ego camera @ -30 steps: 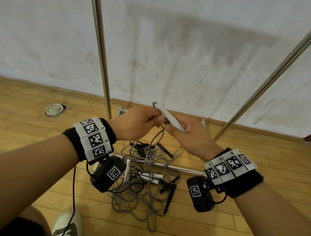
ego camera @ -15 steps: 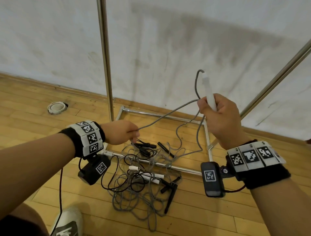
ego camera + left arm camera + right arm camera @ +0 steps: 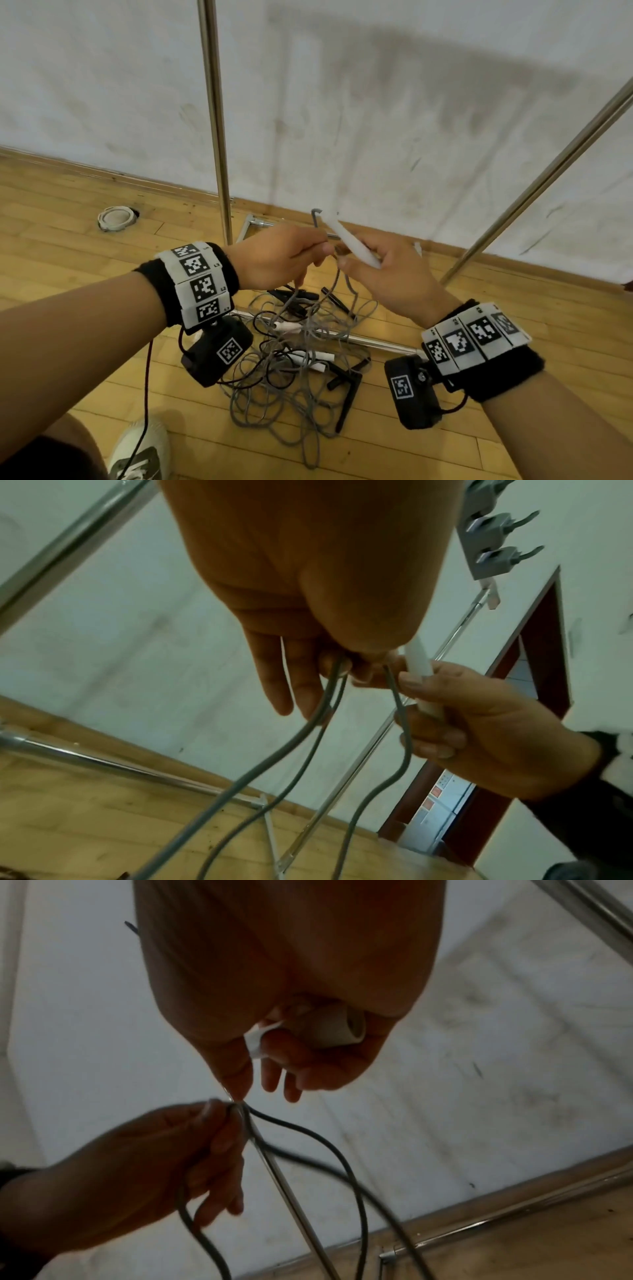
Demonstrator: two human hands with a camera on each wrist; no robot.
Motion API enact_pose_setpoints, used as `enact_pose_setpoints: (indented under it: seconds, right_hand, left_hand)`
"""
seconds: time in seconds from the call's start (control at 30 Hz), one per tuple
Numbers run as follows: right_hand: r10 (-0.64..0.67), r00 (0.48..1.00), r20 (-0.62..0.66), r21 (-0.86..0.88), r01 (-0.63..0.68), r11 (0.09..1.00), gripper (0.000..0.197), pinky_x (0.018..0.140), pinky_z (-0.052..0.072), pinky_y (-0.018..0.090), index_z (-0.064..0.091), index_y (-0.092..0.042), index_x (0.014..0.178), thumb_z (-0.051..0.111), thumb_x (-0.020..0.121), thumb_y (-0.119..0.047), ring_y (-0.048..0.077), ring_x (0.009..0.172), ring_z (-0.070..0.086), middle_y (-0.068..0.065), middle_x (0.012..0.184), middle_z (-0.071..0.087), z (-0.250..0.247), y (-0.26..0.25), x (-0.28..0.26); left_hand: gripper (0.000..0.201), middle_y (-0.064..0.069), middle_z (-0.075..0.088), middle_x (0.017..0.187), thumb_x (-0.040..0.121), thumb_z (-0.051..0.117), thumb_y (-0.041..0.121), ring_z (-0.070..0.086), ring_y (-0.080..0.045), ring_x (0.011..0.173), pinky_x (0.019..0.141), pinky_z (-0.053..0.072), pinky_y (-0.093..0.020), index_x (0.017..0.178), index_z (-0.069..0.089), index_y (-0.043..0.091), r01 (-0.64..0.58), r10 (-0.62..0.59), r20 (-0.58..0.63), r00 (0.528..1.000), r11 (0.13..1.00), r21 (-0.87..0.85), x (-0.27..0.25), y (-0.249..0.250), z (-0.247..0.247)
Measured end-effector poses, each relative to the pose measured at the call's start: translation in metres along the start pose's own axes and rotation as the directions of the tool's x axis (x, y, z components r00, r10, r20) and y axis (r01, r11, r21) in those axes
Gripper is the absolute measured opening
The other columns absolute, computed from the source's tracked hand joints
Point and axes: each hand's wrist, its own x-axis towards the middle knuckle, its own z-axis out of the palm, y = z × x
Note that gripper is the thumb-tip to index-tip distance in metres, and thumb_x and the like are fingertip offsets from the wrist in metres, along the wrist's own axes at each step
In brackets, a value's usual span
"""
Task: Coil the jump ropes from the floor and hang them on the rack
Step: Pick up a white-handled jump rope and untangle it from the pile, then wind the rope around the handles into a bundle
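Note:
A tangle of grey and black jump ropes (image 3: 294, 373) lies on the wooden floor across the rack's base bar. My right hand (image 3: 383, 274) grips a white handle (image 3: 349, 240) of a grey rope, its tip slanting up to the left. My left hand (image 3: 284, 257) pinches the grey cord (image 3: 329, 685) right beside the right thumb. Loops of that cord (image 3: 342, 1153) hang from both hands down to the pile. Metal rack poles (image 3: 214, 116) rise behind the hands.
A slanted rack pole (image 3: 534, 185) runs up at the right. The rack's base frame (image 3: 370, 342) lies on the floor under the ropes. A white ring (image 3: 114, 218) sits by the wall at left. My shoe (image 3: 144, 452) is at bottom left. Hooks (image 3: 493, 526) show on the wall.
My right hand, raised and apart half a second ago, has come back down to meet the left hand. The grey cord between them now hangs as a loop.

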Motion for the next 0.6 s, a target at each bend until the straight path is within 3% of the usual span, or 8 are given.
enact_pose_setpoints:
  seconds: [0.07,0.17,0.23,0.33,0.4,0.5,0.6]
  right_hand:
    - [0.031,0.997,0.071,0.011,-0.032,0.999,0.009,0.043,0.039,0.02,0.072,-0.021,0.091,0.067,0.091,-0.029,0.005,0.044,0.05,0.002,0.06,0.062,0.001,0.0,0.0]
    - [0.017,1.0,0.025,-0.012,-0.017,1.0,0.017,0.044,0.037,0.015,0.068,-0.024,0.077,0.065,0.093,-0.029,0.001,0.043,0.048,-0.004,0.061,0.064,-0.003,0.0,0.001]
    - [-0.032,0.999,-0.033,-0.064,0.03,0.997,0.019,0.045,0.036,0.013,0.065,-0.025,0.074,0.064,0.093,-0.028,0.001,0.045,0.045,-0.002,0.061,0.061,-0.006,-0.001,0.002]
    - [-0.063,0.993,-0.099,-0.087,0.055,0.995,0.021,0.046,0.034,0.016,0.062,-0.02,0.074,0.064,0.094,-0.029,0.004,0.047,0.042,0.006,0.063,0.058,-0.01,-0.002,0.003]
    - [-0.059,0.986,-0.156,-0.066,0.049,0.997,0.021,0.048,0.034,0.019,0.063,-0.02,0.075,0.063,0.094,-0.031,0.006,0.049,0.043,0.008,0.063,0.059,-0.015,-0.001,0.004]
    - [-0.075,0.966,-0.249,-0.052,0.064,0.997,0.019,0.048,0.035,0.017,0.064,-0.022,0.077,0.063,0.094,-0.029,0.005,0.05,0.043,0.006,0.063,0.059,-0.023,0.002,0.005]
    - [-0.065,0.92,-0.387,-0.013,0.065,0.998,0.02,0.044,0.035,0.021,0.063,-0.021,0.077,0.062,0.095,-0.031,0.003,0.048,0.04,-0.007,0.057,0.051,-0.034,0.006,0.009]
  left_hand:
    - [0.029,0.019,0.065,0.07,0.105,0.041,0.029,0.065,-0.001,0.06,0.057,0.044,-0.011,0.079,0.053,0.028,0.0,0.0,0.001,1.0,1.0,-0.023,0.0,0.002,-0.002]
    - [0.031,0.02,0.066,0.07,0.103,0.045,0.036,0.061,0.002,0.066,0.06,0.041,-0.012,0.08,0.062,0.024,0.064,-0.063,0.072,0.995,0.998,-0.019,-0.002,-0.001,-0.004]
    - [0.031,0.02,0.07,0.077,0.102,0.046,0.039,0.064,-0.005,0.074,0.068,0.048,-0.025,0.082,0.064,0.024,0.105,-0.102,0.143,0.984,0.994,-0.018,-0.003,-0.003,-0.002]
    - [0.029,0.009,0.074,0.085,0.102,0.047,0.037,0.066,-0.015,0.079,0.078,0.052,-0.044,0.087,0.065,0.021,0.127,-0.128,0.173,0.977,0.992,0.016,-0.006,-0.006,0.004]
    - [0.027,0.013,0.072,0.085,0.102,0.047,0.036,0.064,-0.013,0.079,0.077,0.051,-0.043,0.092,0.067,0.021,0.136,-0.141,0.188,0.972,0.99,0.037,-0.008,-0.01,0.009]
    - [0.021,0.029,0.064,0.075,0.103,0.046,0.035,0.055,0.0,0.068,0.066,0.045,-0.027,0.092,0.061,0.026,0.14,-0.147,0.192,0.97,0.989,0.048,-0.009,-0.018,0.013]
    - [0.015,0.012,0.067,0.092,0.102,0.047,0.034,0.06,-0.012,0.084,0.076,0.048,-0.032,0.096,0.056,0.023,0.16,-0.194,0.244,0.95,0.975,0.151,-0.011,-0.028,0.014]
